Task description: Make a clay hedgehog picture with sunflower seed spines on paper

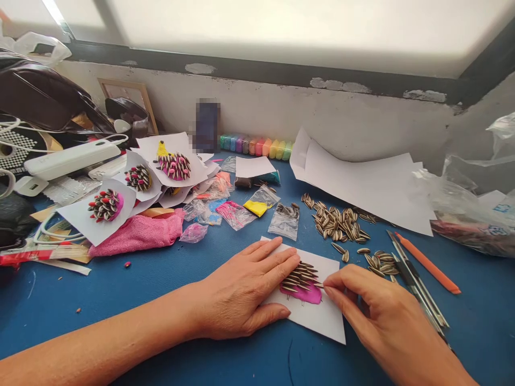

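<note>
A white card (pixel 330 327) lies on the blue table, bearing a patch of magenta modelling clay (pixel 308 295) with rows of striped sunflower seeds (pixel 301 274) stuck in it. My left hand (pixel 253 287) rests flat over the card's left side, fingers stretched out and fingertips beside the seeds. Thumb and forefinger of my right hand (pixel 362 311) pinch a sunflower seed (pixel 319 286) at the clay's right edge. Small drawn legs show below the clay. Beyond the card lies a pile of loose sunflower seeds (pixel 338 220), with a smaller group (pixel 380 262) nearer my right hand.
Craft knives (pixel 422 292) and an orange tool (pixel 428 262) lie at right. Small clay bags (pixel 257 201) sit behind the card. Finished seed-and-clay cards (pixel 175 166) and a pink cloth (pixel 139 233) are left. White paper sheets (pixel 358 179) and coloured clay blocks (pixel 257 146) stand near the wall.
</note>
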